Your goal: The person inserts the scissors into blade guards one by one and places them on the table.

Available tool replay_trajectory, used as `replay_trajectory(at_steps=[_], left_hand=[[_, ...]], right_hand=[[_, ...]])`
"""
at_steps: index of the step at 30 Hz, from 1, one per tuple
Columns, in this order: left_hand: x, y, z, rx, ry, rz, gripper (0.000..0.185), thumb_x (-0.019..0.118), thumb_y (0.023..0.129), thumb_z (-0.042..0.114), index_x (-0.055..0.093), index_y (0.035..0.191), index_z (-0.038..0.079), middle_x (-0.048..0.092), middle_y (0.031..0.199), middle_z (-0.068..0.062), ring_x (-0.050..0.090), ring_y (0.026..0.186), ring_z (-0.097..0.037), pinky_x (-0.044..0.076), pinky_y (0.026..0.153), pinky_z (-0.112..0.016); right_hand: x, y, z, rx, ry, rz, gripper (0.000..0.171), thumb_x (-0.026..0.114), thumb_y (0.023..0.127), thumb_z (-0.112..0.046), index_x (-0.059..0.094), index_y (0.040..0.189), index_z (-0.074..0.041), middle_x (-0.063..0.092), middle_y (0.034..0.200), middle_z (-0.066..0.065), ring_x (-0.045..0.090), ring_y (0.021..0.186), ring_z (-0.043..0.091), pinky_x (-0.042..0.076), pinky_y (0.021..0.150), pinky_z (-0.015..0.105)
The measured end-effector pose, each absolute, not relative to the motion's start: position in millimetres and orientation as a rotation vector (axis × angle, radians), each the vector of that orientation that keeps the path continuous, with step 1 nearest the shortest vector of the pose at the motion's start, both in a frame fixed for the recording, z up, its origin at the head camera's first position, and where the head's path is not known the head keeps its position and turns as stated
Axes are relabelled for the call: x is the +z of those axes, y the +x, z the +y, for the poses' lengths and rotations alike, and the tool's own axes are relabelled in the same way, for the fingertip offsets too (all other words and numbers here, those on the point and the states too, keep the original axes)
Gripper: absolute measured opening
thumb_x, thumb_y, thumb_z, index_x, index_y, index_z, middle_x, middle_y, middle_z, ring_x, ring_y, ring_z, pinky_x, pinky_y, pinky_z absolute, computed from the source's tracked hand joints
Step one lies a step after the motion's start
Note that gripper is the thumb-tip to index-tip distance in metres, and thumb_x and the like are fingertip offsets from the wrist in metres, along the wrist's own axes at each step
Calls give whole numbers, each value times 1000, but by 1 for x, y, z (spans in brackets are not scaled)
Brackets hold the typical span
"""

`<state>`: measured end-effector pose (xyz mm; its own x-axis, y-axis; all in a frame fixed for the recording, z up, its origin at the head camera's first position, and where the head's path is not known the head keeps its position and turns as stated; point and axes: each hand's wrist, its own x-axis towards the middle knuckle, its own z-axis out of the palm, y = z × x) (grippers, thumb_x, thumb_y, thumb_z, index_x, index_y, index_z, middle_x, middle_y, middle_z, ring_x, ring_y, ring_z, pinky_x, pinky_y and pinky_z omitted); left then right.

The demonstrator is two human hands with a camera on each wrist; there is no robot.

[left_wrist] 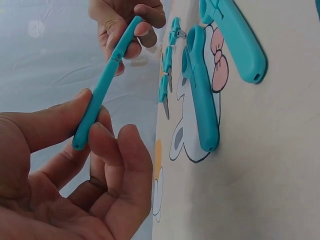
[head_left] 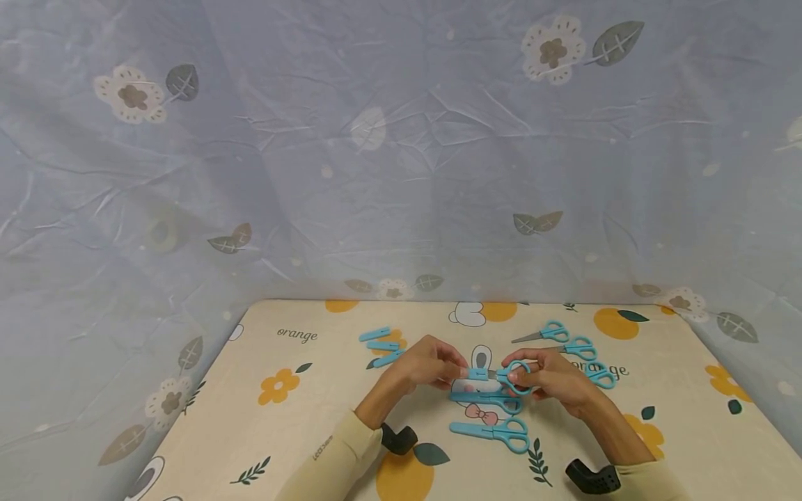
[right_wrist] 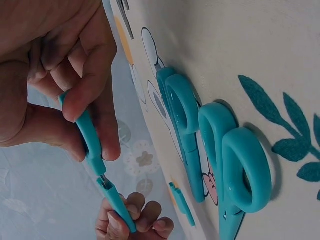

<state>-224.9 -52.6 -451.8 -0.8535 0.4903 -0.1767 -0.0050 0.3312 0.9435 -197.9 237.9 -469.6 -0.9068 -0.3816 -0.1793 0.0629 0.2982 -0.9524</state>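
Both hands hold one pair of blue scissors point(head_left: 517, 379) level above the table. My left hand point(head_left: 427, 363) pinches the blue blade cover point(left_wrist: 101, 92) between thumb and fingertips. On the other side my right hand point(head_left: 557, 379) grips the scissors' handle loops point(right_wrist: 90, 137). A short bit of metal blade point(right_wrist: 103, 178) shows between handle and cover; the rest of the blade is hidden inside. Just below the hands lie two covered scissors, a nearer pair point(head_left: 491, 433) and a farther pair point(head_left: 479, 398), their handles pointing right.
Bare-bladed scissors lie right of the right hand: one at the back point(head_left: 551, 332), one in the middle point(head_left: 579, 349), one nearest point(head_left: 603, 376). Three loose blue covers point(head_left: 383, 345) lie beyond the left hand. A patterned cloth point(head_left: 338, 431) covers the table, with a grey-blue curtain point(head_left: 401, 174) behind.
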Motion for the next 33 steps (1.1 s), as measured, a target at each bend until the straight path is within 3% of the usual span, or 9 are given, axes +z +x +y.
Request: replay_trajectory(at_steps=[8,16,29,33], left_hand=[[-452,-222,-49,1513,471,2232,4,78,96,5,80,96,2,67,76,1,57,65,-15,54,62,-23],[-455,-221,-47,1547,403,2195,5,80,94,5,80,96,1,63,71,0,55,60,-15,51,57,-23],[-455,-218,-42,1536,444,2251,5,77,96,2,80,92,3,68,75,1,59,63,-15,54,60,-24],[-457,-219,-41,1541,414,2243,7,77,96,2,81,90,5,68,74,1,59,62,-15,53,59,-24]], right_hand=[[-472,-197,236,-1665,-303,2202,45,75,102,-20,62,132,11,82,90,9,68,73,12,52,61,28],[-472,-196,232,-1664,-308,2253,41,76,101,-17,64,131,9,80,86,7,75,76,15,53,61,29],[-472,-196,228,-1667,-272,2237,43,76,100,-17,63,131,11,80,83,5,66,69,12,50,58,27],[-474,-196,228,-1672,-276,2243,44,76,100,-16,62,132,11,80,84,8,70,71,12,50,58,27]])
